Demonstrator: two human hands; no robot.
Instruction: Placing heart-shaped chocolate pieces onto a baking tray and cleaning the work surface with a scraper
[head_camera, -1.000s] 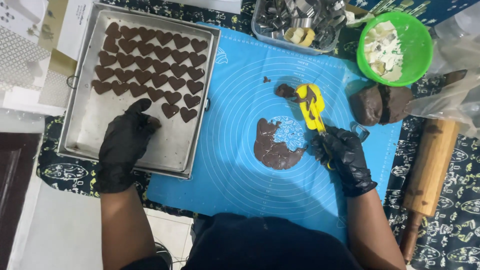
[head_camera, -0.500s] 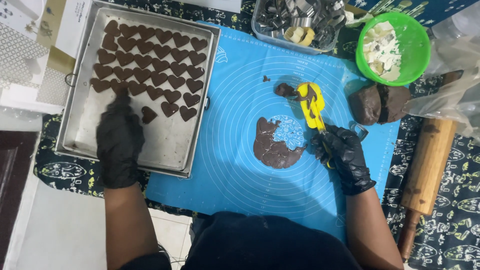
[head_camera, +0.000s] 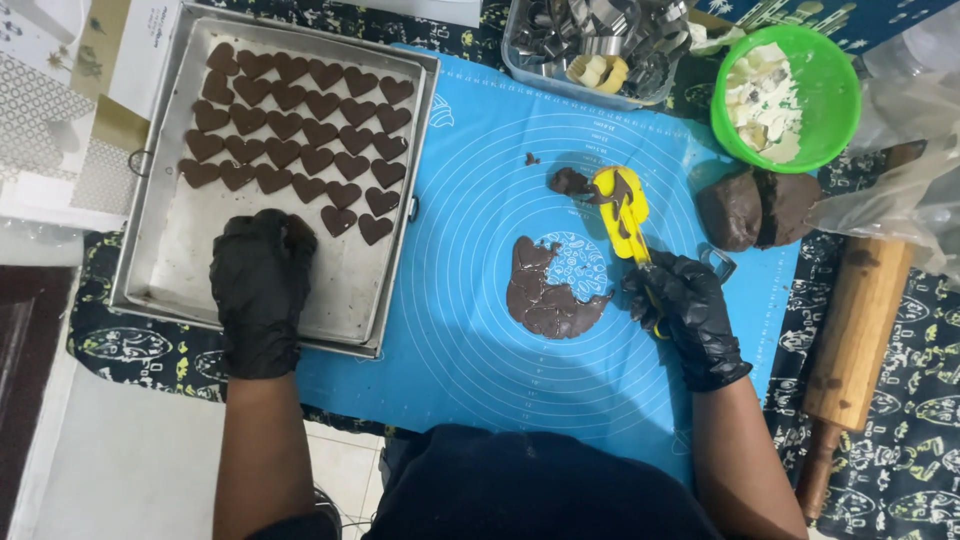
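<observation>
A desk under a dark patterned cloth carries a blue mat (head_camera: 470, 340), seen from above. The left hand (head_camera: 262, 285), gloved black, lies palm down inside the tray (head_camera: 160, 270), fingers curled over something at the end of the lowest row of hearts (head_camera: 300, 130); what it covers is hidden, so whether it grips a piece or only presses I cannot tell. The right hand (head_camera: 690, 310), also gloved, is closed around the handle of a yellow spatula (head_camera: 622, 212), whose blade points away from the body with dough stuck to it. Just left of that hand lies the rolled dough sheet (head_camera: 548, 292), ragged where shapes were cut. Beyond the right hand sit a dough lump (head_camera: 755, 205), a green bowl (head_camera: 835, 95) and a tub of metal cutters (head_camera: 600, 40); to its right lies a rolling pin (head_camera: 860, 320).

The risks look small but real. The thin hearts sit close together, so a heavy left palm could dent or smear the neighbours. Dough on the blade may drag and tear the next piece lifted. The tray's near edge overhangs the cloth's border, so leaning on it might tip it.
</observation>
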